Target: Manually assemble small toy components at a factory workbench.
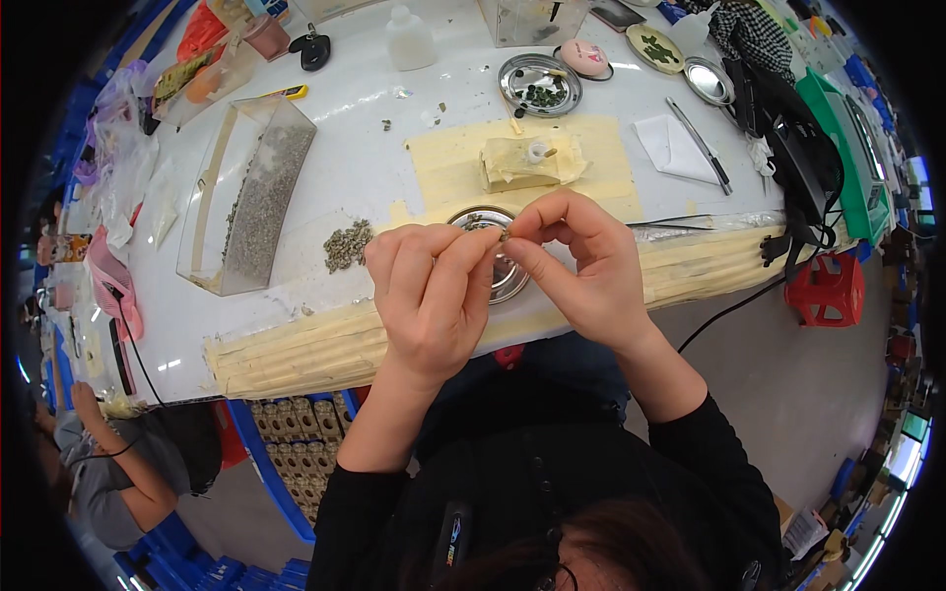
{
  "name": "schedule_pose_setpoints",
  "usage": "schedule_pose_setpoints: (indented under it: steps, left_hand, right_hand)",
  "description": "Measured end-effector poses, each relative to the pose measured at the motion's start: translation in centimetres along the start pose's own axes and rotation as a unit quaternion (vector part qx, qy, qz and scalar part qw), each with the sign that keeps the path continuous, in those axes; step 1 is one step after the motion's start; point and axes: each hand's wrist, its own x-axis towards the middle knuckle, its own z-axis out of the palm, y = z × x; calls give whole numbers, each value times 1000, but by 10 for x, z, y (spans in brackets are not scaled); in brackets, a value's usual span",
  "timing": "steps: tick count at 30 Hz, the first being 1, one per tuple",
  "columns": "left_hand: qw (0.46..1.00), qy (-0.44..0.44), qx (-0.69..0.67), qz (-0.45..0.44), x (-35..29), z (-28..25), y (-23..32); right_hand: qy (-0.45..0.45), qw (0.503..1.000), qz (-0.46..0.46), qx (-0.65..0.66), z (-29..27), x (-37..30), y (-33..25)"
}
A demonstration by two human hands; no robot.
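Observation:
Both of my hands meet above a round steel dish (509, 281) near the table's front edge. My left hand (431, 286) is closed, its thumb and forefinger pinched together. Opposite it, my right hand (588, 266) pinches at the same spot with thumb and forefinger. Between the fingertips is a tiny piece (505, 235), too small to name. Small bits show in the dish, though my hands cover much of it. To the left of my left hand lies a heap of small grey-green pieces (348, 245). Beyond the dish stands a tape-wrapped block (527, 164) with a small white cup on it.
A clear box of grey granules (266, 202) stands at left. Farther back are a steel plate with dark green pieces (540, 85) and a white bottle (409, 39). Tweezers (670, 224) and a pen (699, 146) lie at right. Another person (128, 468) sits at lower left.

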Motion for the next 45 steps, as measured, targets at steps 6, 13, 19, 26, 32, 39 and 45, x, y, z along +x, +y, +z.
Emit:
schedule_pose_setpoints:
  steps: [6, 13, 19, 26, 32, 39, 45]
  left_hand:
    - [1000, -2, 15, 8, 1, 2, 1]
    - [1000, -1, 5, -7, 1, 3, 0]
    - [1000, -6, -8, -15, 2, 2, 1]
    - [999, 7, -48, -11, 2, -1, 1]
    - [996, 0, -90, -26, 4, -3, 1]
    - [999, 0, -29, 29, 2, -3, -1]
    - [999, 6, 12, 52, 1, -1, 2]
  right_hand:
    - [26, 997, -52, -45, 3, 0, 1]
    - [38, 964, -178, -195, 2, 3, 0]
    - [37, 991, -66, -113, 3, 0, 1]
    - [-42, 976, 141, 158, -3, 0, -4]
    - [-72, 963, 174, 192, -7, 2, -7]
    - [-29, 999, 30, -19, -4, 0, -13]
    - [-28, 993, -28, -109, -10, -2, -16]
